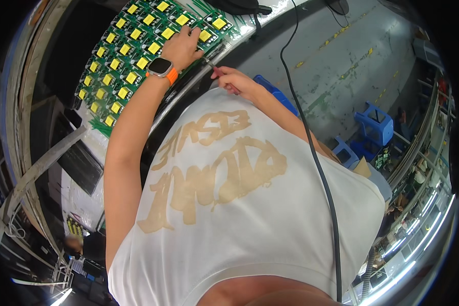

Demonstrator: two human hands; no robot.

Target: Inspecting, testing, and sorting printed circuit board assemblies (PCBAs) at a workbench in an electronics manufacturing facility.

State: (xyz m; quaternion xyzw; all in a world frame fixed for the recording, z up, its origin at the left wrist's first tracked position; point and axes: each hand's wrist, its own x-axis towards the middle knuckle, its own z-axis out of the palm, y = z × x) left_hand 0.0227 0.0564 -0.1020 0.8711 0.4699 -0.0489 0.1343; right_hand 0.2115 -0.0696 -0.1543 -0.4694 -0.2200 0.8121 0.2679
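Observation:
Several green circuit boards point(133, 47), each with a yellow-topped block, lie side by side in rows on the bench at the upper left. My left hand point(181, 49) rests over the boards near the bench's edge, its fingers spread and touching them; a smartwatch point(160, 68) with an orange band is on that wrist. In my right hand point(238, 83) is a slim hand tool with a reddish handle point(218, 71) and a metal tip. That tip points at the bench's edge, close to my left thumb. The tool's exact kind is too small to make out.
A black cable point(304, 117) hangs down across the right side, over my shirt. Blue plastic stools point(375, 122) stand on the grey floor point(316, 76) with its yellow marks. A dark object point(234, 6) lies at the bench's far end. Metal framing point(33, 176) runs along the left.

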